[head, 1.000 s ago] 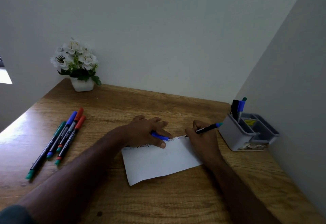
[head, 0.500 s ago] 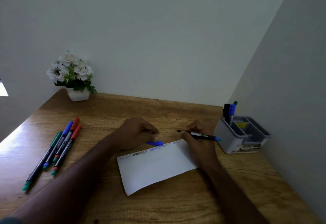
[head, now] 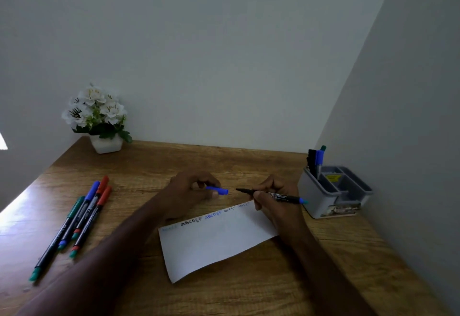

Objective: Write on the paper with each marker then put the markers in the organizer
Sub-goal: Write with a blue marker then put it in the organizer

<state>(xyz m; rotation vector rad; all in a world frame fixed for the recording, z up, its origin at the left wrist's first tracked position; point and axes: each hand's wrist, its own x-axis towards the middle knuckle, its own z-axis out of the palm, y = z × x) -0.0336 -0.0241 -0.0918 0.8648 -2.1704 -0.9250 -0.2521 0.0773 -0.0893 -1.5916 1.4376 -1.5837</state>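
A white paper (head: 216, 243) lies on the wooden desk (head: 224, 164) with several short written words along its far edge. My right hand (head: 273, 198) grips a black marker (head: 281, 195) with a blue end, held level above the paper's far right corner, its bare tip pointing left. My left hand (head: 189, 191) holds the blue cap (head: 217, 190) just left of that tip, a small gap between them. The grey organizer (head: 321, 198) stands at the right by the wall, with markers (head: 316, 160) upright in its back compartment.
Several capped markers (head: 79, 216) with green, blue and red caps lie side by side on the desk's left part. A white flower pot (head: 105, 142) stands in the far left corner. Walls close the desk at the back and right.
My right hand lifted the marker off the paper and turned it level. My left hand rose from the paper with the blue cap and brought it near the tip.
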